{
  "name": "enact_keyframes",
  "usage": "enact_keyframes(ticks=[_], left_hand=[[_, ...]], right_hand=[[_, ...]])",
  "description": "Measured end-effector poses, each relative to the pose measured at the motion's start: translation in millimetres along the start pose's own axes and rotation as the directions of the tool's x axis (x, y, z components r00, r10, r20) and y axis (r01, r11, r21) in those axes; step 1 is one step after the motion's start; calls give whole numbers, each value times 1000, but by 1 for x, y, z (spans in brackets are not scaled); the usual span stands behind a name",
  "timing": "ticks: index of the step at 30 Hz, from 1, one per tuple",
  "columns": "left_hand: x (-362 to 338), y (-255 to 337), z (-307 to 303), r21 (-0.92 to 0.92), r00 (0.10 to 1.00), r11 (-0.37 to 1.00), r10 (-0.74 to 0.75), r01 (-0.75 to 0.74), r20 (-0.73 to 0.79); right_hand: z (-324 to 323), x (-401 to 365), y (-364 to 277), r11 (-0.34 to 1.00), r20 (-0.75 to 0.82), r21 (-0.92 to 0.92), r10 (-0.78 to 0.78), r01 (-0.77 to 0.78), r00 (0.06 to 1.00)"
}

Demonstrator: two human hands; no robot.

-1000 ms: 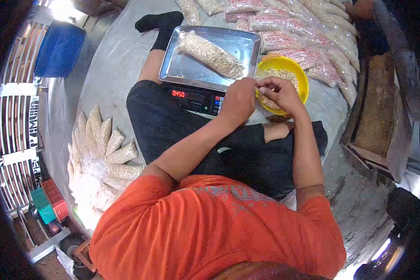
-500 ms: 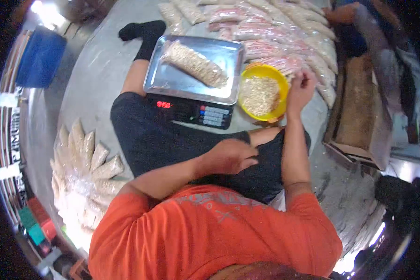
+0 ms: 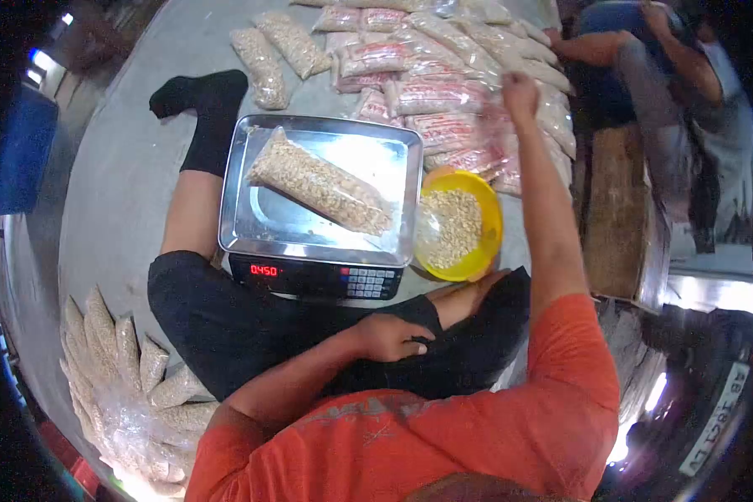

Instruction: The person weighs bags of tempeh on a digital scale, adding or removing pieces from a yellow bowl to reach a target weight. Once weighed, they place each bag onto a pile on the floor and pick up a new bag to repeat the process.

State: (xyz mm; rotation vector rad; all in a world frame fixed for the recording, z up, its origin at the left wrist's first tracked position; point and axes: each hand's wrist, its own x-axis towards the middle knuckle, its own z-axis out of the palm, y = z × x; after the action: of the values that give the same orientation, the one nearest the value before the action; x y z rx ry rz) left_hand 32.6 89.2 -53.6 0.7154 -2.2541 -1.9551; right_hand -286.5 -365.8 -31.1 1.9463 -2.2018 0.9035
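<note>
A clear bag of grain [image 3: 320, 184] lies on the steel tray [image 3: 259, 217] of a digital scale [image 3: 318, 280] whose red display reads 0450. A yellow bowl [image 3: 487, 243] with loose grain sits right of the scale. My left hand [image 3: 391, 336] rests on my dark trouser leg, fingers curled, holding nothing I can see. My right hand [image 3: 520, 90] is stretched far forward over the pile of filled bags [image 3: 443, 92]; it is blurred and looks closed, and whether it grips a bag is unclear.
Several more filled bags [image 3: 125, 368] lie fanned out at my lower left. A wooden box [image 3: 623, 213] stands to the right. Another person [image 3: 669, 67] sits at the top right. My black-socked foot [image 3: 205, 100] lies left of the scale.
My hands left the yellow bowl. The left dropped to my lap; the right reached forward over the bag pile. The view tilted, so the scale appears lower.
</note>
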Motion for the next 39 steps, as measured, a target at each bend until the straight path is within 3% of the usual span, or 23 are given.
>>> enact_keyframes(ticks=[3, 4, 5, 6, 8, 9, 11, 15, 17, 20, 24, 25, 26, 27, 28, 30, 32, 33, 34, 35, 36, 38, 39], left_hand=[[-14, 8, -15, -58, 998, 996, -64, 64, 1], [-17, 11, -19, -85, 995, 992, -93, 95, 23], [-19, 11, -22, -118, 991, 985, -124, 128, 41], [-18, 9, -24, -163, 987, 973, -158, 161, 34], [-20, 5, -23, -223, 997, 972, -77, 77, 9], [-23, 7, -24, -291, 990, 948, -141, 132, -11], [-25, 5, -35, -268, 992, 955, -117, 124, 41], [-23, -2, -21, -279, 996, 958, -78, 64, -43], [-22, 5, -26, -256, 991, 957, -130, 134, 33], [-18, -4, -7, -206, 999, 979, -18, 8, -50], [-17, 9, -10, -52, 999, 998, -35, 34, -12], [-21, 14, -10, -48, 997, 996, -74, 72, -37], [-21, 19, -11, -34, 994, 995, -96, 94, -51], [-19, 24, -12, 3, 998, 999, -50, 50, -25], [-19, 28, -11, 66, 994, 998, 19, -12, -108], [-26, 61, -24, 66, 951, 995, 92, -76, -295], [-22, 71, -40, 414, 682, 897, 399, -152, -612], [-24, 77, -50, 555, 594, 831, 467, -41, -655], [-24, 82, -63, 663, 508, 743, 538, 91, -672], [-19, 80, -77, 723, 468, 658, 581, 211, -666], [-19, 80, -87, 765, 476, 534, 601, 359, -643], [-8, 47, -104, 828, 612, 427, 560, 364, -558], [-6, 47, -116, 836, 730, 417, 433, 357, -529]], right_hand=[[38, 70, 21, 967, 52, -222, 142, -127, 989], [45, 86, 15, 962, 126, -273, 42, -6, 991], [73, 99, 18, 975, -49, -206, -90, 78, 995], [95, 120, 18, 945, 49, -300, -124, 134, 991], [126, 147, 21, 796, 301, -511, -189, 326, 935], [143, 155, 20, 703, 385, -573, -222, 421, 896], [162, 167, 13, 527, 474, -650, -283, 548, 834], [142, 176, 7, 321, 476, -750, -345, 578, 809], [119, 185, 12, 159, 511, -814, -263, 559, 818], [67, 230, 76, 234, 456, -812, -316, 534, 832], [-3, 348, 207, 324, 427, -722, -487, 611, 762], [-60, 337, 211, 695, 295, -489, -438, 528, 849], [-116, 327, 215, 910, 156, -121, -377, 396, 913], [-175, 290, 182, 946, -68, -160, -296, 282, 953], [-227, 241, 150, 959, -230, -222, -229, 178, 946], [-310, 148, 81, 967, -363, -242, -163, 76, 917], [-361, 90, 43, 944, -302, -304, -220, 125, 928], [-382, 71, 38, 920, -244, -339, -286, 195, 927], [-412, 74, 71, 919, -144, -210, -366, 332, 920], [-435, 64, 71, 905, -107, -232, -388, 357, 915], [-458, 54, 71, 889, -69, -252, -410, 382, 910], [-492, 33, 62, 846, 0, -279, -474, 455, 881], [-497, 20, 49, 791, 36, -296, -552, 536, 833]])
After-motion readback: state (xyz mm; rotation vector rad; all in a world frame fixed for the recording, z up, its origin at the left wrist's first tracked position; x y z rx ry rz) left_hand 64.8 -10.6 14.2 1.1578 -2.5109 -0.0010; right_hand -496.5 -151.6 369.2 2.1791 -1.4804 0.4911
